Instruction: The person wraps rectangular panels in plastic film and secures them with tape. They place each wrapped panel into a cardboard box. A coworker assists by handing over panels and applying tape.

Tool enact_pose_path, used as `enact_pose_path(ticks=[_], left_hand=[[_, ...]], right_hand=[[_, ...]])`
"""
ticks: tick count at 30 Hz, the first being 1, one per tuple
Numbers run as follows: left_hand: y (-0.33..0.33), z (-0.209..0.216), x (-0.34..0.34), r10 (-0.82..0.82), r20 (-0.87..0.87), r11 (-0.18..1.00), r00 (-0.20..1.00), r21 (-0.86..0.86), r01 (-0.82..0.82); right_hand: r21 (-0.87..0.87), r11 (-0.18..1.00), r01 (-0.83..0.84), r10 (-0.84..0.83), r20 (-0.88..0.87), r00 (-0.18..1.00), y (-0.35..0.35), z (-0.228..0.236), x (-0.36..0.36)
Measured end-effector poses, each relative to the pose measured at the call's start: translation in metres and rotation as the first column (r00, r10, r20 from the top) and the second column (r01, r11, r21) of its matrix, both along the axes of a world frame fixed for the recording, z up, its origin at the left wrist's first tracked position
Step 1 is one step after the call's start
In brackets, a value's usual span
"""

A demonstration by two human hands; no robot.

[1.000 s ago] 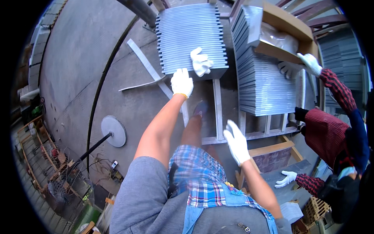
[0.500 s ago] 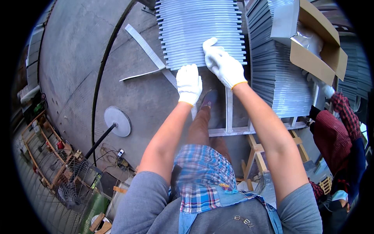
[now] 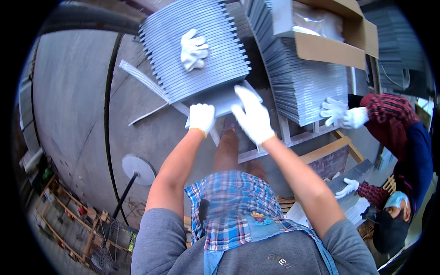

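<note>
Both hands in white gloves, at work low in front of the body. Left hand (image 3: 202, 118): fingers curled down at the left end of a flat grey metal piece (image 3: 223, 101), gripping it by the look of it; a corner juts out just left of the glove. Right hand (image 3: 254, 118): fingers straight and loosely parted, thumb held away, over the right part of the same piece; cannot tell if they touch. The piece thus lies between the two sets of fingers, slightly slanted, its right end higher.

Directly beyond the fingertips: a stack of grey slats (image 3: 192, 75), ends alternately jutting. Loose white glove (image 3: 194, 52) on top, beyond the left fingers. Right of the right fingers: a second slat stack (image 3: 305, 82), bearing an open cardboard box (image 3: 330, 46) with clear plastic (image 3: 318, 22) inside.

Farther right, a co-worker (image 3: 415, 151) reaches one gloved hand (image 3: 355, 118) to that stack's near corner. Left of the left fingers, a ribbed pale strip (image 3: 142, 79) lies slantwise on the floor (image 3: 68, 101). Nearer the body, left of the left forearm: a round pale disc (image 3: 138, 168) on a dark pole (image 3: 124, 197).
</note>
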State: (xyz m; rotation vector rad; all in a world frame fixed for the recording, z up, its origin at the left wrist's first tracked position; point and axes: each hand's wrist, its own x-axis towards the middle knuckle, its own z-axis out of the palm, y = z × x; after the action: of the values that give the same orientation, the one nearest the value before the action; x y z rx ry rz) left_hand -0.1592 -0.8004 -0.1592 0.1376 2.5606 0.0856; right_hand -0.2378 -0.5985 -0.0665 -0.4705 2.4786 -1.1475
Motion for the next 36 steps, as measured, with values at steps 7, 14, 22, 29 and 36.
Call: enact_pose_path(ticks=[7, 14, 22, 29, 36], left_hand=[[0.004, -0.017, 0.010, -0.057, 0.071, 0.986, 0.996, 0.160, 0.045], [0.026, 0.077, -0.046, -0.191, 0.173, 0.953, 0.966, 0.269, 0.140], [0.040, 0.261, -0.050, -0.069, 0.412, 0.936, 0.908, 0.342, -0.085], [0.078, 0.388, -0.021, 0.282, 0.527, 0.762, 0.802, 0.384, -0.521], [0.121, 0.403, 0.032, 0.365, 0.565, 0.513, 0.740, 0.541, -0.666]], right_hand=[[0.224, 0.960, 0.169, -0.252, 0.421, 0.871, 0.122, 0.066, 0.142], [0.334, 0.884, 0.328, -0.466, 0.560, 0.685, 0.162, 0.102, 0.217], [0.135, 0.788, 0.600, -0.534, 0.635, 0.559, 0.147, 0.079, 0.228], [-0.009, 0.649, 0.760, -0.555, 0.677, 0.483, 0.135, 0.057, 0.221], [-0.221, 0.244, 0.944, -0.308, 0.905, 0.292, 0.170, 0.078, 0.232]])
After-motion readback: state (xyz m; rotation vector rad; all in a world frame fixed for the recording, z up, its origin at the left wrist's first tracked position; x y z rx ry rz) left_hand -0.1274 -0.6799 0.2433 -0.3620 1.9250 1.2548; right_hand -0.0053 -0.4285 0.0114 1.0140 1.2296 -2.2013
